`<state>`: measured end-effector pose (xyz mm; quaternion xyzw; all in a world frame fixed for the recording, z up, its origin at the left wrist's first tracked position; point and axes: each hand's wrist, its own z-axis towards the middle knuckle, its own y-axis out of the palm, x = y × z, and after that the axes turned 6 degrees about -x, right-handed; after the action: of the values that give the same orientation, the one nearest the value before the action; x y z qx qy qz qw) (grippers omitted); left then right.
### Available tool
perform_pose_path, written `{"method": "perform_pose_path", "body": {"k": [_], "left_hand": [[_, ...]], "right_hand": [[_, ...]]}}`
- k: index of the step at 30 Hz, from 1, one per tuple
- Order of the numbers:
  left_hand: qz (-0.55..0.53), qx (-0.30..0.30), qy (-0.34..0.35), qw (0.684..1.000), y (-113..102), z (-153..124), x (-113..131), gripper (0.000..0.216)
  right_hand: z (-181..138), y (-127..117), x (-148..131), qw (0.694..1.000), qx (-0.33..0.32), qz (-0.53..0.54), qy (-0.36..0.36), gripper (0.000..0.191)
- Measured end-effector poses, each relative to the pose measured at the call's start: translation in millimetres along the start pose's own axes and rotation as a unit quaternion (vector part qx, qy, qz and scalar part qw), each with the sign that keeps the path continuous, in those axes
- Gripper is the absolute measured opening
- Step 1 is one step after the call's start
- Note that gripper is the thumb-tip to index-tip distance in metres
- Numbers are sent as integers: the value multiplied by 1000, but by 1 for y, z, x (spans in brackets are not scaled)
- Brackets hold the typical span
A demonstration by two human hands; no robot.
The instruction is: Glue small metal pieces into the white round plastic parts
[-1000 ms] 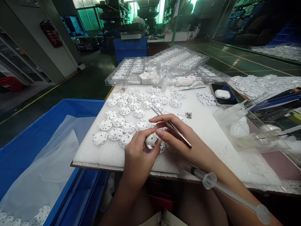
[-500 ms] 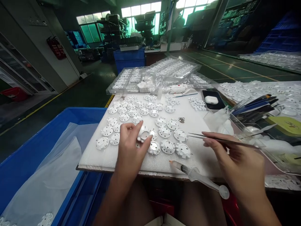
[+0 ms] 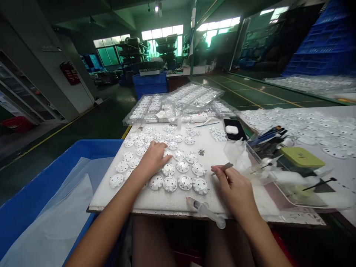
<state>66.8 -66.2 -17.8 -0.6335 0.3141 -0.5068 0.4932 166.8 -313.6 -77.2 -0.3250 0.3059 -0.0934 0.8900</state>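
Several round white plastic caps (image 3: pixel 185 181) lie in rows on a white foam board (image 3: pixel 167 200). My left hand (image 3: pixel 152 159) reaches forward over the caps in the middle rows, its fingers curled down on them; what is under the fingers is hidden. My right hand (image 3: pixel 233 187) rests at the board's right side, closed on thin metal tweezers (image 3: pixel 222 168) whose tips point up and left. A clear syringe (image 3: pixel 204 210) lies at the board's front edge between my arms.
A blue crate (image 3: pixel 36 185) lined with clear plastic stands at the left. Clear trays of small white parts (image 3: pixel 178 100) sit behind the board. At the right lie a phone with an earbud case (image 3: pixel 233 129), a clear tray of tools (image 3: pixel 267 148) and more white parts (image 3: pixel 306 126).
My left hand set its cap down among the rows and reached farther forward. My right hand drew back left toward the board with the tweezers. The view tilted up.
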Motion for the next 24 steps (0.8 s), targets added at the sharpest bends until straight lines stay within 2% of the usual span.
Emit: {"method": "perform_pose_path", "body": {"k": [4, 7, 9, 12, 16, 20, 22, 24], "left_hand": [[30, -23, 56, 998, -24, 20, 32, 34], [35, -68, 148, 986, -32, 64, 73, 30], [44, -98, 197, 975, -25, 103, 101, 31], [52, -119, 229, 965, -5, 162, 138, 39], [62, -142, 253, 955, 22, 216, 169, 46], [64, -169, 275, 944, 31, 234, 183, 35], [49, -160, 279, 946, 23, 229, 185, 30], [18, -127, 279, 952, 5, 214, 180, 32]], "right_hand": [[-4, -1, 1, 1000, -1, 9, -19, 45], [-8, 0, 1, 1000, 3, 19, -21, 42], [-13, 1, 1, 1000, 12, 21, -16, 38], [-26, 0, 3, 998, 53, 26, 14, 36], [-41, 0, 1, 987, 97, 96, 86, 34], [-45, 6, -4, 971, 108, 157, 144, 35], [-48, 7, -4, 962, 131, 187, 150, 33], [-53, 2, 0, 954, 163, 224, 113, 26]]}}
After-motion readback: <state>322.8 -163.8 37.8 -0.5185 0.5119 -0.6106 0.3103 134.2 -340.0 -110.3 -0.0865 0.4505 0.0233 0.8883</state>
